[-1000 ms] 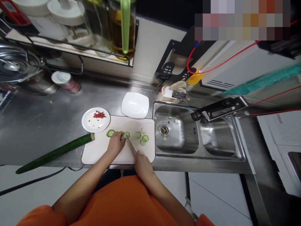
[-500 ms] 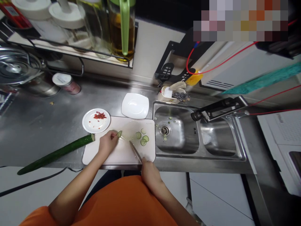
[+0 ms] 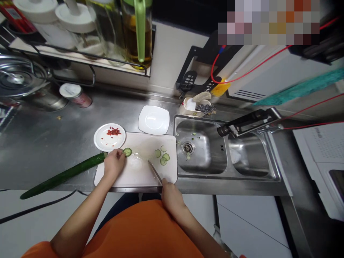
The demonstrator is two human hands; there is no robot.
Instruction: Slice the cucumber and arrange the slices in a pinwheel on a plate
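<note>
My left hand (image 3: pixel 115 163) pinches a round cucumber slice (image 3: pixel 127 152) at the upper left of the white cutting board (image 3: pixel 139 175). My right hand (image 3: pixel 172 195) is closed around the handle of a knife (image 3: pixel 155 171), whose blade points up and left over the board. Several thin cucumber slices (image 3: pixel 163 161) lie on the board's right part. A long cucumber (image 3: pixel 64 176) lies to the left, its cut end beside my left hand. Just above that hand is a round white plate (image 3: pixel 107 140) with small red pieces.
A square white plate (image 3: pixel 154 120) sits behind the board. The double sink (image 3: pixel 202 150) is on the right, with a black device (image 3: pixel 247 122) over it. At the back left stand a pink jar (image 3: pixel 80 97), a metal pot (image 3: pixel 51 98) and a rack (image 3: pixel 126 68) of bottles.
My left hand has moved left across the board with the cucumber slice, now close to the round plate and the cucumber's cut end. My right hand and the knife have hardly moved.
</note>
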